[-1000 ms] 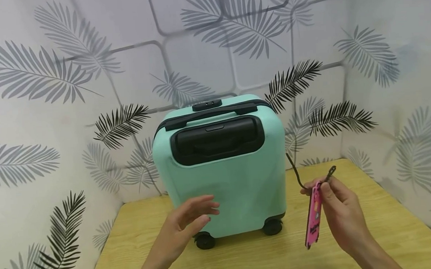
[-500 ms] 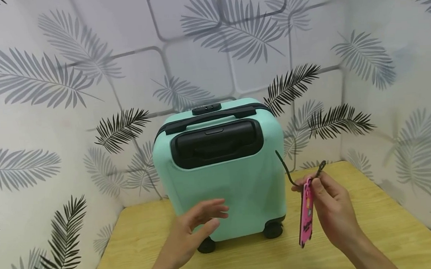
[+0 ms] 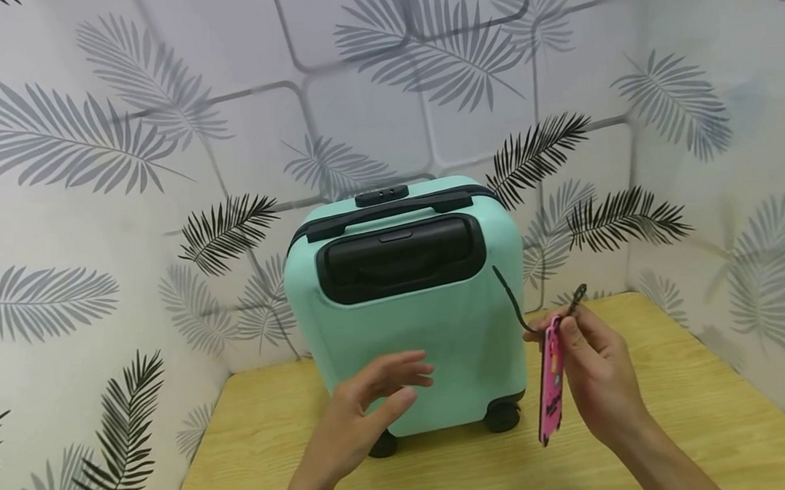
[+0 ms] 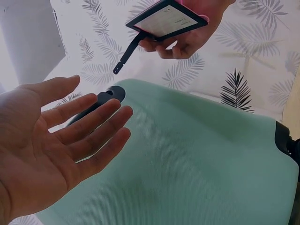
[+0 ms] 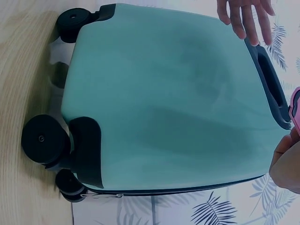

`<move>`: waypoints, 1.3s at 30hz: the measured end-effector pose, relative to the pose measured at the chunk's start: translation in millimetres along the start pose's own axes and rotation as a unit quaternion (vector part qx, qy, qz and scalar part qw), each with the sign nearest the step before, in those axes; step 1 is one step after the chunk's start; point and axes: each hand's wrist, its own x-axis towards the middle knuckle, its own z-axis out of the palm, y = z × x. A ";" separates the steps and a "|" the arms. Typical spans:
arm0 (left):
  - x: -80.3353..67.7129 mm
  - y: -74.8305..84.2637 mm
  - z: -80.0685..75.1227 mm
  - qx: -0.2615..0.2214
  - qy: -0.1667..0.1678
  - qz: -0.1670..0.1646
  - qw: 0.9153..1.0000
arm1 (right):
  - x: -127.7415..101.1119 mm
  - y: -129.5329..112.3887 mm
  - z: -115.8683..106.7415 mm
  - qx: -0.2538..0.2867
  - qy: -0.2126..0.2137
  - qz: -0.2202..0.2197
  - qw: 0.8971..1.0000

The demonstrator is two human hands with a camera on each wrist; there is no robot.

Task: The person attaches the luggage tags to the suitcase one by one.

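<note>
A mint-green suitcase (image 3: 429, 331) stands upright on the table, its black handle recess facing me near the top. My right hand (image 3: 602, 375) pinches a pink luggage tag (image 3: 551, 395) near its upper end, in front of the suitcase's right side. From those fingers the tag's thin black strap (image 3: 509, 298) sticks out up and to the left, and a short end pokes up on the other side. In the left wrist view the tag's back (image 4: 164, 22) shows a white card in a dark frame. My left hand (image 3: 367, 410) hovers before the suitcase, holding nothing, fingers spread and slightly bent.
The wood-grain table (image 3: 256, 426) spreads around the suitcase. Walls (image 3: 386, 106) papered with a leaf pattern rise close behind it and at both sides. Black wheels (image 3: 501, 417) carry the suitcase, and a black combination lock (image 3: 381, 195) sits on its top.
My right hand has moved left and slightly up, bringing the tag and strap in front of the suitcase's right edge. My left hand has drifted right, so the two hands are closer.
</note>
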 end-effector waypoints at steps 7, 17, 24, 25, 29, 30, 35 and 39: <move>2.4 4.5 0.7 -0.002 -0.002 0.002 1.000 | 6.1 -2.6 6.0 -0.017 0.002 -0.005 1.000; 9.3 8.4 -1.4 0.008 -0.007 0.066 0.998 | 16.5 -5.9 17.5 -0.038 -0.001 -0.022 0.999; 12.4 14.2 -1.5 0.012 -0.008 0.065 0.998 | 23.6 -8.8 26.4 -0.047 0.000 -0.026 0.999; 12.9 14.8 -1.7 0.012 -0.008 0.064 0.998 | 24.5 -9.0 27.3 -0.049 0.000 -0.026 0.998; 14.8 16.8 -3.4 0.017 -0.004 0.068 0.998 | 27.3 -10.3 30.3 -0.058 0.006 -0.022 0.998; 15.4 17.6 -4.0 0.018 -0.003 0.068 0.998 | 28.1 -10.7 31.0 -0.062 0.007 -0.021 0.998; 19.1 23.4 -7.7 0.023 0.005 0.068 0.997 | 32.7 -12.5 34.6 -0.076 0.009 -0.023 0.997; 23.5 29.3 -9.3 0.023 0.007 0.070 0.997 | 36.3 -14.4 38.0 -0.083 0.013 -0.018 0.996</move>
